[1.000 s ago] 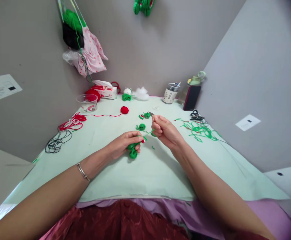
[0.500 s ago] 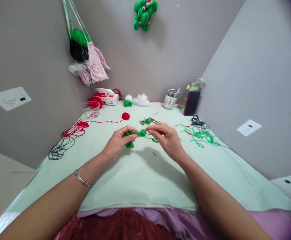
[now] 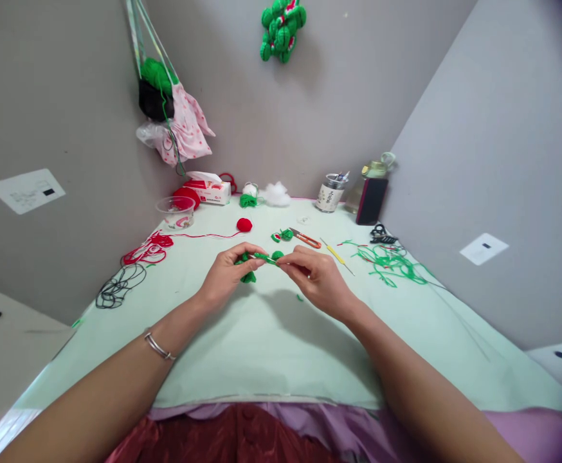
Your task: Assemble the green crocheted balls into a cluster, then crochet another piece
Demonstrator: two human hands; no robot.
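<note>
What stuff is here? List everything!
crochet work: 1, green, centre
crocheted bits: about 2, mostly green, middle
snips: 1, orange, middle
hook: 1, yellow, right
yarn ball: 1, red, middle
red tangle, black tangle: 1 each, left
green tangle: 1, right
clip: 1, black, right
phone: 1, dark, right
bottle: 1, greenish, behind phone
pen cup: 1, grey, back
stuffing: 1, white, back
tissue box: 1, red and white, back
tub: 1, clear, left
bag: 1, pink, left
hanging cluster: 1, mostly green, wall
tablecloth: 1, mint, below
bracelet: 1, silver, lower left
left grip: 1, bare, holding crochet work
right grip: 1, bare, centre
</note>
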